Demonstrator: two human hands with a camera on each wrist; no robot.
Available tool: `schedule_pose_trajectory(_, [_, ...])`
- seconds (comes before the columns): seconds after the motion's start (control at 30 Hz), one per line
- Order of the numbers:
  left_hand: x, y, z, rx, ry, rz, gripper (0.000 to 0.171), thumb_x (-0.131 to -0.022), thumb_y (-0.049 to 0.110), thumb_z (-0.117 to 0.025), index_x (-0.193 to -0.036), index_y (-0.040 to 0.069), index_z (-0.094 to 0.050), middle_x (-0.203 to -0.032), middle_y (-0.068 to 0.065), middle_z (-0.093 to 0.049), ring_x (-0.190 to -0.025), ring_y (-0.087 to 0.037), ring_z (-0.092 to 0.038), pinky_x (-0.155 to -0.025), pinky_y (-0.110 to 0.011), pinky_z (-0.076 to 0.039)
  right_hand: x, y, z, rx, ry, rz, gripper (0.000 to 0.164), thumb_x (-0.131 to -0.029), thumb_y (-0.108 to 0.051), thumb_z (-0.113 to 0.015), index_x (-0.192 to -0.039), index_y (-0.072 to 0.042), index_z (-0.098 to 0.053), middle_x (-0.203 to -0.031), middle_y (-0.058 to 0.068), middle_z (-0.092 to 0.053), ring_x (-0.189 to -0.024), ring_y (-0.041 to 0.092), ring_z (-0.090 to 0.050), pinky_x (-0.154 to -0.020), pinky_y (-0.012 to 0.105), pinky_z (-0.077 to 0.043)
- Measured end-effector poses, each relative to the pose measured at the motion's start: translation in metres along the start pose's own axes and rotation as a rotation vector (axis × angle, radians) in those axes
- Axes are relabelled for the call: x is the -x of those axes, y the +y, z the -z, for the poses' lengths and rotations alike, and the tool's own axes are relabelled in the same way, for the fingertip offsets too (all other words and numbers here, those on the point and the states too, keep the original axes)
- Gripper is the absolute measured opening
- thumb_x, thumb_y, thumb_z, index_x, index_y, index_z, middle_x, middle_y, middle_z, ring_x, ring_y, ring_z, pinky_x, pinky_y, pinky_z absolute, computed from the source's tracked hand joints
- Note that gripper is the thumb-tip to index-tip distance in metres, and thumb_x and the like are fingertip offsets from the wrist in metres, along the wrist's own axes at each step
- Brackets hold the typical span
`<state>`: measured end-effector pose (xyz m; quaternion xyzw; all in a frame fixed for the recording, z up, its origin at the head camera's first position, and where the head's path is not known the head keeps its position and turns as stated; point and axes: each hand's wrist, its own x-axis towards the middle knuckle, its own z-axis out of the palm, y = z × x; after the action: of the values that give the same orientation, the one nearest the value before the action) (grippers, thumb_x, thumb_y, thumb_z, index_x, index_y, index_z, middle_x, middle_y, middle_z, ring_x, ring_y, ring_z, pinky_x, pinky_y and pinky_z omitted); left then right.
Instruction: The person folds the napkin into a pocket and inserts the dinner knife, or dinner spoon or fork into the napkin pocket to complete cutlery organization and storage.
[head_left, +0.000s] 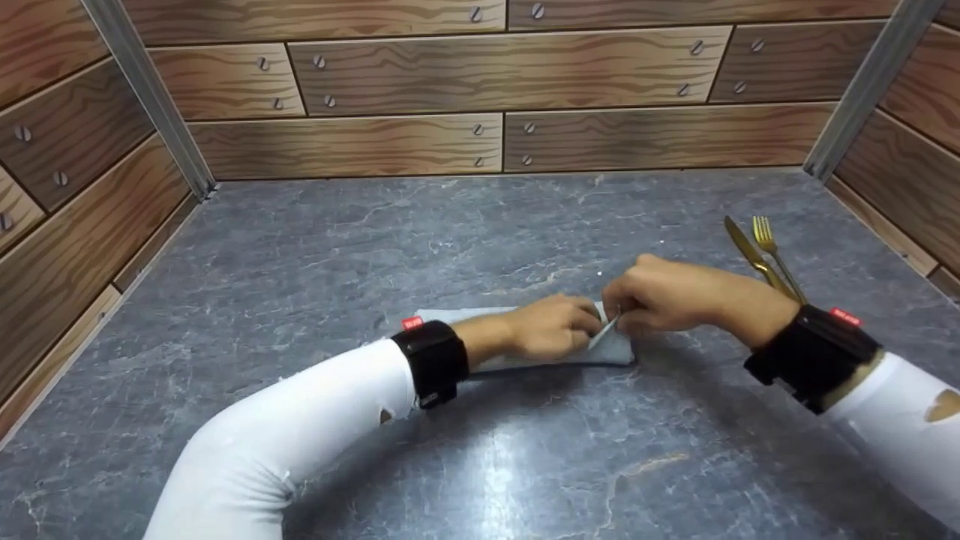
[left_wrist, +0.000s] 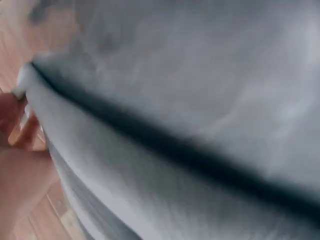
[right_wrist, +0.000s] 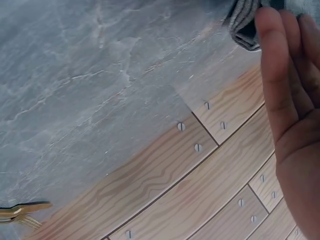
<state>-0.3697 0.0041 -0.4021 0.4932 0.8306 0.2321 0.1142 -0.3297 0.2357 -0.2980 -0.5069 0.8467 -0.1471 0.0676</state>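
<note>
Napkin (head_left: 525, 360), grey and folded into a long strip, lies flat on the bench (head_left: 480, 465) at the middle of my view, running from 9 o'clock to 3 o'clock. My left hand (head_left: 551, 328) rests on top of it with the fingers curled, pinching the cloth near its 3 o'clock end. My right hand (head_left: 660, 294) meets it from the 3 o'clock side, its fingertips pressed together on a raised corner of the same end, so both hands touch there. From my left wrist the fabric fills nearly the whole blurred view; from my right wrist only a ribbed edge of it shows beside my fingers (right_wrist: 280, 55). Black bands sit on both wrists over white sleeves. Farther off, at about 2 o'clock behind my right wrist, a gold knife (head_left: 750, 253) and a gold fork (head_left: 772, 251) lie side by side. Beyond them, wood-print wall panels (head_left: 480, 75) close the bench at 12 o'clock.
</note>
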Motion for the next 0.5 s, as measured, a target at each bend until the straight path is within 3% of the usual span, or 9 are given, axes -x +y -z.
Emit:
schedule_pose_trajectory(0.17, [0.024,0.036,0.030,0.360,-0.111,0.236,0.059,-0.106,0.025,-0.056,-0.161,0.011,-0.069,-0.157,-0.006,-0.070,-0.140,-0.015,-0.062,-0.124,-0.032,-0.051,-0.003,-0.001,0.000,0.014,-0.014,-0.017,0.016,-0.094,0.005,-0.078,-0.089,-0.010,-0.074,-0.074,-0.001,-0.069,-0.069,-0.006,-0.050,-0.060,0.023,-0.050])
schedule_pose_trajectory(0.27, [0.032,0.057,0.045,0.358,-0.193,0.262,0.062,-0.109,0.025,-0.052,-0.169,0.013,-0.063,-0.175,-0.008,-0.058,-0.157,-0.018,-0.053,-0.135,-0.034,-0.043,-0.005,-0.002,0.001,0.029,-0.036,-0.042,0.015,-0.094,0.006,-0.076,-0.090,-0.009,-0.075,-0.076,0.000,-0.071,-0.069,-0.005,-0.051,-0.061,0.024,-0.052])
schedule_pose_trajectory(0.37, [0.028,0.065,0.049,0.311,-0.259,0.247,0.056,-0.104,0.018,-0.051,-0.156,0.008,-0.068,-0.177,-0.012,-0.050,-0.161,-0.020,-0.046,-0.136,-0.031,-0.037,-0.008,-0.002,0.001,0.044,-0.068,-0.076,0.013,-0.094,0.004,-0.075,-0.090,-0.008,-0.076,-0.075,-0.001,-0.070,-0.067,-0.004,-0.050,-0.061,0.024,-0.050])
schedule_pose_trajectory(0.5, [0.035,0.072,0.054,0.325,-0.277,0.219,0.061,-0.100,0.007,-0.052,-0.160,-0.001,-0.063,-0.181,-0.019,-0.049,-0.168,-0.027,-0.045,-0.140,-0.030,-0.036,-0.014,0.000,-0.008,0.048,-0.080,-0.084,0.011,-0.095,0.001,-0.073,-0.089,-0.007,-0.075,-0.074,-0.002,-0.068,-0.066,-0.002,-0.049,-0.059,0.025,-0.050])
